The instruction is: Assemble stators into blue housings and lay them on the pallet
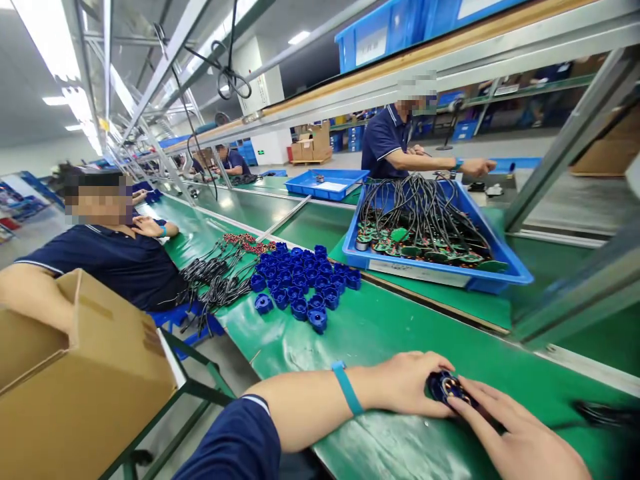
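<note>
Over the near edge of the green bench, my left hand grips a round dark blue plastic housing from its left side. Coppery and metallic parts show inside the housing. My right hand closes on the same piece from the right, fingertips resting on its face. A teal band circles my left wrist. Past my left forearm, many similar blue housings are grouped on the bench. My fingers hide much of the held piece. A blurred black cable lies right of my right hand.
A blue tray of green circuit boards with black cables stands ahead. Cable bundles and small red-and-copper parts lie farther left. A cardboard box and a seated co-worker are at left. Another co-worker works across the bench.
</note>
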A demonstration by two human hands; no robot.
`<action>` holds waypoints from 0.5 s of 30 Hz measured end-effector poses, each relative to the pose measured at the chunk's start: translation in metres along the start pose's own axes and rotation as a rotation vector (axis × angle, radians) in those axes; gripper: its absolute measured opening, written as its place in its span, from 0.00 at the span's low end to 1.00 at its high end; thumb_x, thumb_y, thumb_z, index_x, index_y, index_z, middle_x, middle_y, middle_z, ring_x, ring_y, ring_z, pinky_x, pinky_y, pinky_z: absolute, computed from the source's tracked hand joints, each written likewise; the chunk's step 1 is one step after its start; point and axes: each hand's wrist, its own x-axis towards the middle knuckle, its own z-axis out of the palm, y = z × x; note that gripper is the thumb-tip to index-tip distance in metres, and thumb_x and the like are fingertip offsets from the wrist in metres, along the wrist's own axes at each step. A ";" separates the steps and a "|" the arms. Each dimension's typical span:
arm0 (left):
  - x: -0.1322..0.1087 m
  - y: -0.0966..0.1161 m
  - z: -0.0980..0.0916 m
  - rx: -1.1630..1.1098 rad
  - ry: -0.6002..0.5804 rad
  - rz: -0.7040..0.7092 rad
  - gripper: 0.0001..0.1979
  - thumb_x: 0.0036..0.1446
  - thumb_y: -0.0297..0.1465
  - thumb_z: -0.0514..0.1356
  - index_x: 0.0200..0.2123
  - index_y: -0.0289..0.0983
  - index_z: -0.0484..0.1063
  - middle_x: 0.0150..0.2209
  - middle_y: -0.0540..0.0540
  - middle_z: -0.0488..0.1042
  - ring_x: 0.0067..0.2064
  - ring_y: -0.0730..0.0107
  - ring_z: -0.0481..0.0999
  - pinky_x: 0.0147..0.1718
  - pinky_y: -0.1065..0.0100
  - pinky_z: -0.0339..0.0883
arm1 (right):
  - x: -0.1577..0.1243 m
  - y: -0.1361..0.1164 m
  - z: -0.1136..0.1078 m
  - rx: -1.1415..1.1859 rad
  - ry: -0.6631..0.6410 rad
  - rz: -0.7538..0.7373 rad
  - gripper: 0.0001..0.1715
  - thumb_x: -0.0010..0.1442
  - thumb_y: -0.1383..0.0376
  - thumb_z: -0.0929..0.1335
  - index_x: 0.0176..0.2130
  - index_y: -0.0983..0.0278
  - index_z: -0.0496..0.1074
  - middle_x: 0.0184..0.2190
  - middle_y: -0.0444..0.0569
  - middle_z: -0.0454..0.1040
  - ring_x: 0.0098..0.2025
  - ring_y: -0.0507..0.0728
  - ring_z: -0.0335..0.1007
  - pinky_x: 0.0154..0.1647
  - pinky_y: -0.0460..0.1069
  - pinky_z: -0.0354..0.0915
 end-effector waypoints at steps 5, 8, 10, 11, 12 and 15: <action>-0.010 0.017 -0.002 0.069 0.110 -0.031 0.23 0.54 0.40 0.69 0.51 0.41 0.71 0.49 0.41 0.76 0.53 0.52 0.75 0.53 0.55 0.72 | -0.007 -0.043 -0.014 0.064 0.119 0.041 0.21 0.64 0.49 0.64 0.43 0.57 0.80 0.44 0.55 0.81 0.46 0.67 0.78 0.51 0.62 0.73; -0.008 0.011 -0.002 0.003 0.165 -0.014 0.24 0.54 0.30 0.68 0.54 0.40 0.67 0.51 0.41 0.75 0.53 0.54 0.75 0.55 0.53 0.71 | -0.003 -0.055 -0.019 0.084 0.126 -0.012 0.18 0.65 0.56 0.66 0.48 0.60 0.78 0.47 0.54 0.81 0.48 0.65 0.78 0.53 0.61 0.72; -0.004 0.003 -0.003 -0.015 0.211 -0.033 0.24 0.53 0.27 0.67 0.53 0.41 0.66 0.51 0.43 0.75 0.53 0.57 0.75 0.55 0.54 0.71 | 0.001 -0.055 -0.026 0.048 0.102 0.006 0.20 0.63 0.57 0.69 0.52 0.62 0.76 0.48 0.54 0.80 0.50 0.65 0.76 0.54 0.62 0.70; -0.001 -0.001 -0.003 -0.020 0.222 -0.032 0.24 0.53 0.27 0.67 0.53 0.42 0.66 0.51 0.44 0.74 0.53 0.58 0.75 0.55 0.55 0.71 | 0.002 -0.055 -0.031 0.027 0.083 0.021 0.21 0.62 0.58 0.71 0.52 0.62 0.76 0.48 0.54 0.80 0.50 0.65 0.75 0.55 0.62 0.68; 0.000 -0.003 -0.004 -0.023 0.227 -0.033 0.24 0.52 0.27 0.67 0.52 0.42 0.66 0.51 0.45 0.74 0.53 0.59 0.76 0.55 0.55 0.71 | 0.002 -0.054 -0.036 0.013 0.059 0.036 0.20 0.61 0.58 0.72 0.52 0.63 0.76 0.47 0.54 0.80 0.50 0.64 0.75 0.55 0.62 0.67; 0.002 -0.002 -0.005 -0.028 0.204 -0.037 0.26 0.51 0.28 0.68 0.52 0.42 0.65 0.51 0.45 0.74 0.53 0.59 0.75 0.55 0.56 0.71 | 0.003 -0.057 -0.048 0.024 -0.036 0.110 0.08 0.62 0.62 0.71 0.42 0.62 0.77 0.37 0.49 0.80 0.43 0.61 0.75 0.51 0.57 0.66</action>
